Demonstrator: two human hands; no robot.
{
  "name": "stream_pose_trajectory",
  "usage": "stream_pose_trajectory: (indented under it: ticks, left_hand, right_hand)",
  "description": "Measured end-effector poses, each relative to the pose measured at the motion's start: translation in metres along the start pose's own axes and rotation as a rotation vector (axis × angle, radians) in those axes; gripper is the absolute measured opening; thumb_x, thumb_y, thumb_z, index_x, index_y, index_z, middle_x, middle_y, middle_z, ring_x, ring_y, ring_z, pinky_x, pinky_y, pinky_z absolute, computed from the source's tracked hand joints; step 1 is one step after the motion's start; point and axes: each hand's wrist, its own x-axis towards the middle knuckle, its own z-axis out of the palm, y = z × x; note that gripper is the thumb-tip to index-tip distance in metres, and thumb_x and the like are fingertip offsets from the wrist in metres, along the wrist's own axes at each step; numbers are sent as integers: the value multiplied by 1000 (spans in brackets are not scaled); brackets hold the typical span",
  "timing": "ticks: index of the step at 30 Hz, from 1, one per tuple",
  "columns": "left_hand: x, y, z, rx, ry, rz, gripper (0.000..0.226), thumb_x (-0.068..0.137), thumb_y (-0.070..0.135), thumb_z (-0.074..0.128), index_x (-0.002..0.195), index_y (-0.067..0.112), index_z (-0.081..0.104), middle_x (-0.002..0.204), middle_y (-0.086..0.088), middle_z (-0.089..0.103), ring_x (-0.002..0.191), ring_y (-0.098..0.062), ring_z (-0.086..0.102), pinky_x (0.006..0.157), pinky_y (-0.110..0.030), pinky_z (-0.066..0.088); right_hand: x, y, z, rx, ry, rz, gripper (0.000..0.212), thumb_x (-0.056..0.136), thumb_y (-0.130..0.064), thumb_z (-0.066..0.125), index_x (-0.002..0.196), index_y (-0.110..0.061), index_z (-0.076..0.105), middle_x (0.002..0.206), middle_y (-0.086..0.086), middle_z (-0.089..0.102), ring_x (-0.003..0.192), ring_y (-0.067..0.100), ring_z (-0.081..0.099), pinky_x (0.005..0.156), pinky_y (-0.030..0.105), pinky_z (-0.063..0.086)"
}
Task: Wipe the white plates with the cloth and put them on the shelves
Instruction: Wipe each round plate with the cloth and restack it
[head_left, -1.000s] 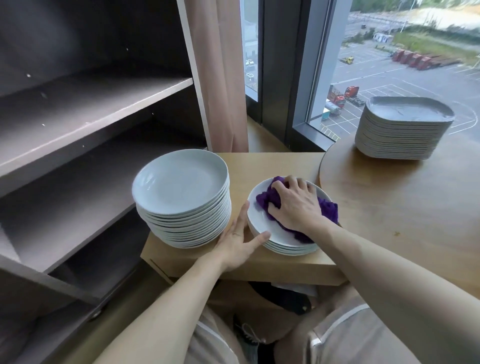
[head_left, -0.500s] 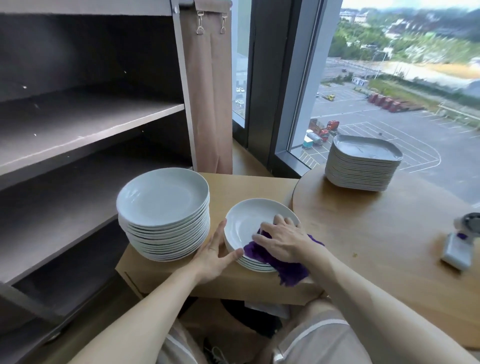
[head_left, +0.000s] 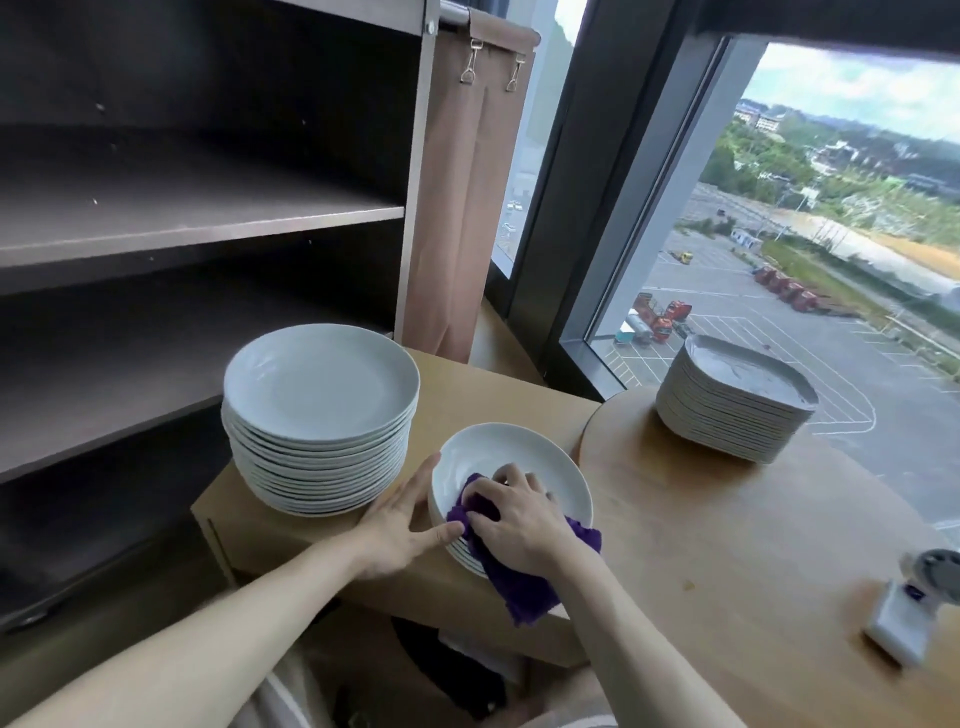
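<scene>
Purple cloth gripped in the right hand on the top plate, left hand flat bracing the short stack, but I reckon one hard swipe slides it off the tabletop edge.

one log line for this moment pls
phase: wiping | right hand: holds purple cloth on top plate | left hand: touches top plate rim | shelves: no plates visible

Single head view, close, looking forward and down past both forearms
</scene>
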Motion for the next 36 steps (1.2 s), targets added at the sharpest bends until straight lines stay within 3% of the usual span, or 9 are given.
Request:
stream_pose_trajectory:
  ticks: [10, 16, 20, 22, 31, 36]
  left_hand:
    - [-5, 5, 0, 49, 9, -51, 98, 63, 101, 50, 131, 83, -18, 168, 10, 22, 157, -21, 0, 125, -57, 9]
    - [-2, 8, -6, -87, -36, -1, 109, 57, 94, 67, 135, 83, -7, 164, 17, 31, 152, -14, 25, 115, -55, 39]
    - [-4, 12, -7, -89, -36, 5, 105, 58, 90, 71, 130, 86, -6, 161, 12, 39, 147, -13, 34, 111, -55, 44]
    - [-6, 14, -8, -77, -32, 0, 103, 61, 88, 72, 129, 86, -5, 159, 8, 43, 147, -15, 37, 115, -54, 39]
    - [-16, 26, -7, 62, -23, -27, 102, 70, 87, 60, 137, 77, -15, 167, 4, 26, 152, -27, 27, 120, -56, 30]
    - [-23, 35, -9, 131, -34, -42, 98, 80, 83, 55, 142, 70, -20, 170, 2, 19, 154, -30, 21, 122, -57, 26]
  right_hand:
    - [37, -9, 11, -19, 172, -15, 40, 93, -60, 39, 127, -43, 53, 132, -3, 48, 122, 24, 43, 101, 49, 38]
    - [47, -6, 22, -124, 380, -31, 38, 97, -61, 33, 121, -37, 50, 121, -1, 53, 109, 23, 50, 92, 45, 45]
    - [56, -2, 18, -159, 445, -1, 37, 98, -59, 34, 118, -34, 51, 119, -1, 52, 108, 24, 49, 88, 43, 42]
    - [60, 1, 14, -169, 469, 29, 37, 100, -56, 35, 122, -32, 53, 123, 1, 52, 111, 26, 49, 91, 45, 44]
    - [36, 39, -9, -368, 313, 174, 45, 101, -59, 31, 126, -26, 49, 132, 8, 50, 118, 31, 47, 97, 46, 39]
    - [14, 25, -6, -274, 179, 273, 46, 100, -58, 34, 134, -29, 44, 144, 11, 44, 134, 34, 40, 106, 49, 33]
